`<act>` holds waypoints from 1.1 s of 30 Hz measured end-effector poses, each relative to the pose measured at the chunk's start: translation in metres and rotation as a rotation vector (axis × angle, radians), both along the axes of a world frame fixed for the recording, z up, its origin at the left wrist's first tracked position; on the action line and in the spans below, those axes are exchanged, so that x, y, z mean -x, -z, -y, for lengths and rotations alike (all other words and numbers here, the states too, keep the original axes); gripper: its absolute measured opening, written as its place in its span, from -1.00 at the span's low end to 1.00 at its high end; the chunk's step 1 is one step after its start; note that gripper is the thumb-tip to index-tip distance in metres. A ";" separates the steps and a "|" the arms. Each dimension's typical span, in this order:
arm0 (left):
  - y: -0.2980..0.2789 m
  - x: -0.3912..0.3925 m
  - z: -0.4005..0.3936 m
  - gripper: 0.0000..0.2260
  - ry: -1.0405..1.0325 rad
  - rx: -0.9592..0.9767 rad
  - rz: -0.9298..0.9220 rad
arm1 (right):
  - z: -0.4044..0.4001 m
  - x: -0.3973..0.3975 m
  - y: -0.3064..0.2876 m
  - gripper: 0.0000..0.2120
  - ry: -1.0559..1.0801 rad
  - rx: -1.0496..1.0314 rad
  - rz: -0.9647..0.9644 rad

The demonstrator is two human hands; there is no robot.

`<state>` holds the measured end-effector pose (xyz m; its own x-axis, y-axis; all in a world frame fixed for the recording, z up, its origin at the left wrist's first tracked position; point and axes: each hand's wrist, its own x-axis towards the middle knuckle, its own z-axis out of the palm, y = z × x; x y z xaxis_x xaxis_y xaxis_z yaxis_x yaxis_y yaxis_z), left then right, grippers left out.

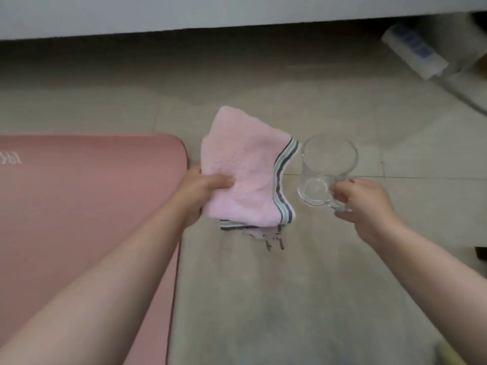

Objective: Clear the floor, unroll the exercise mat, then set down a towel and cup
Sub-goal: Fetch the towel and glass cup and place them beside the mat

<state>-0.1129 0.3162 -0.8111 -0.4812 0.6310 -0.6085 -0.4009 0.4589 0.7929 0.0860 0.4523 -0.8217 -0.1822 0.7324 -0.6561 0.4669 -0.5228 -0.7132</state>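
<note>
A pink exercise mat (87,206) lies unrolled flat on the tiled floor at the left, its rounded corner near the middle. My left hand (203,191) grips a folded pink towel (247,167) with grey and green striped edges, held just right of the mat's edge above the floor. My right hand (363,206) holds a clear glass cup (326,167) by its handle, close to the towel's right side. The cup looks empty and sits upright, low over the tiles; I cannot tell whether it touches them.
A white furniture base (237,11) runs along the top of the view. A clear plastic bag or box with blue print (416,51) lies at the upper right by a white cable. Bare beige tiles (263,299) stretch to the right of the mat.
</note>
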 end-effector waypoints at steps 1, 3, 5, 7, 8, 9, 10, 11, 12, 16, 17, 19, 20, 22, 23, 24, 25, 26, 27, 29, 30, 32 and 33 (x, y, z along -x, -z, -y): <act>0.017 0.002 -0.003 -0.57 -0.023 0.001 0.027 | -0.008 -0.001 0.012 -0.72 0.015 -0.022 -0.021; 0.053 0.003 -0.005 -0.58 -0.073 0.047 0.049 | -0.021 -0.002 0.032 -0.68 0.016 -0.063 -0.050; 0.088 0.001 -0.004 -0.61 -0.117 0.181 -0.039 | -0.031 -0.001 0.045 -0.69 0.017 -0.087 -0.057; 0.113 -0.002 -0.001 -0.53 -0.151 0.392 -0.221 | -0.035 -0.002 0.056 -0.70 0.021 -0.093 -0.060; 0.121 -0.005 0.002 -0.46 -0.158 0.485 -0.320 | -0.034 -0.002 0.060 -0.71 0.019 -0.090 -0.050; 0.124 -0.010 0.003 -0.39 -0.148 0.549 -0.416 | -0.033 -0.002 0.064 -0.72 0.019 -0.099 -0.031; 0.124 -0.016 0.003 -0.35 -0.109 0.585 -0.551 | -0.031 -0.003 0.066 -0.72 0.025 -0.104 -0.010; 0.124 -0.024 0.001 -0.35 -0.043 0.601 -0.717 | -0.029 -0.005 0.070 -0.71 0.028 -0.108 0.011; 0.123 -0.030 -0.001 -0.40 0.044 0.574 -0.898 | -0.028 -0.006 0.071 -0.69 0.037 -0.104 0.024; 0.131 -0.049 -0.013 -0.65 0.442 0.308 -1.137 | -0.023 -0.008 0.081 -0.66 0.079 -0.083 0.004; 0.136 -0.052 -0.014 -0.63 0.512 0.314 -1.136 | -0.023 -0.009 0.083 -0.65 0.091 -0.087 -0.001; 0.148 -0.052 -0.014 -0.44 0.629 0.428 -1.159 | -0.023 -0.010 0.084 -0.65 0.090 -0.102 -0.001; 0.153 -0.051 -0.013 -0.36 0.682 0.483 -1.169 | -0.023 -0.010 0.083 -0.66 0.094 -0.107 -0.006; 0.158 -0.048 -0.009 -0.27 0.752 0.535 -1.184 | -0.023 -0.012 0.081 -0.70 0.093 -0.104 -0.021; 0.159 -0.046 -0.006 -0.25 0.773 0.546 -1.190 | -0.023 -0.013 0.081 -0.74 0.093 -0.101 -0.033; 0.159 -0.042 -0.005 -0.25 0.788 0.555 -1.197 | -0.023 -0.014 0.081 -0.80 0.085 -0.100 -0.047; 0.159 -0.039 -0.004 -0.25 0.798 0.562 -1.202 | -0.022 -0.015 0.081 -0.86 0.080 -0.103 -0.061; 0.159 -0.037 -0.003 -0.25 0.807 0.566 -1.207 | -0.022 -0.016 0.082 -0.91 0.075 -0.104 -0.068; 0.158 -0.034 -0.004 -0.25 0.819 0.571 -1.213 | -0.022 -0.017 0.083 -0.96 0.072 -0.107 -0.066; 0.158 -0.033 -0.006 -0.25 0.846 0.579 -1.215 | -0.023 -0.018 0.088 -0.76 0.074 -0.106 -0.053; 0.158 -0.032 -0.005 -0.25 0.854 0.586 -1.207 | -0.022 -0.018 0.089 -0.70 0.069 -0.103 -0.053; 0.158 -0.032 -0.006 -0.26 0.866 0.591 -1.189 | -0.022 -0.019 0.092 -0.65 0.064 -0.095 -0.054; 0.158 -0.031 -0.006 -0.26 0.865 0.589 -1.183 | -0.021 -0.020 0.094 -0.65 0.062 -0.086 -0.059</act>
<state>-0.0817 0.3227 -0.9696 -0.4762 0.7757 -0.4141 0.8267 0.5555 0.0899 0.1059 0.4737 -0.9155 -0.1709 0.7967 -0.5797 0.3914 -0.4850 -0.7820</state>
